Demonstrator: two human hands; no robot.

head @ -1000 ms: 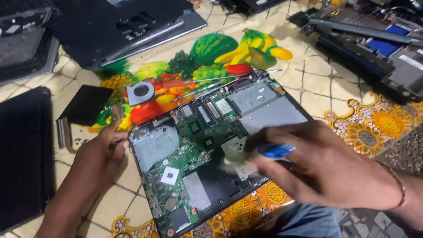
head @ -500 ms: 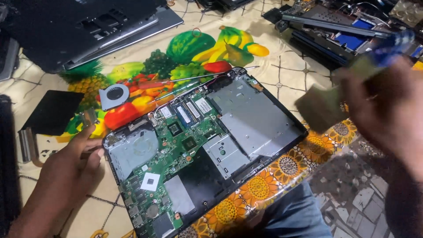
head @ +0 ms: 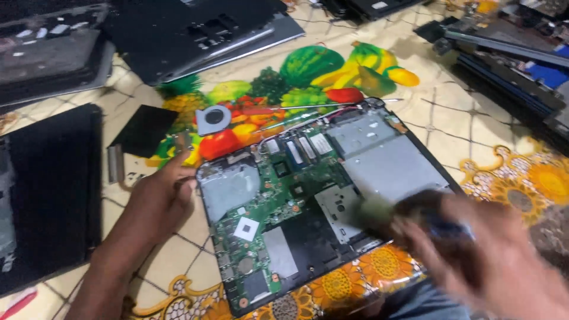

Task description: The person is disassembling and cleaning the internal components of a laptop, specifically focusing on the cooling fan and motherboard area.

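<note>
The person is working over an opened laptop (head: 320, 207) lying on a fruit-printed cloth (head: 332, 71), its green circuit board (head: 267, 201) exposed. The left hand (head: 157, 198) is resting against the laptop's left edge, fingers loosely curled and grasping nothing, just bracing it. Half a second ago the right hand (head: 474, 261) was lifted away to the right; now it is coming back down over the laptop's lower right corner. It is blurred by motion and seems to be clenching something dark with a blue part, but its grip cannot be told surely. A small fan (head: 213, 118) is lying loose just beyond the laptop.
</note>
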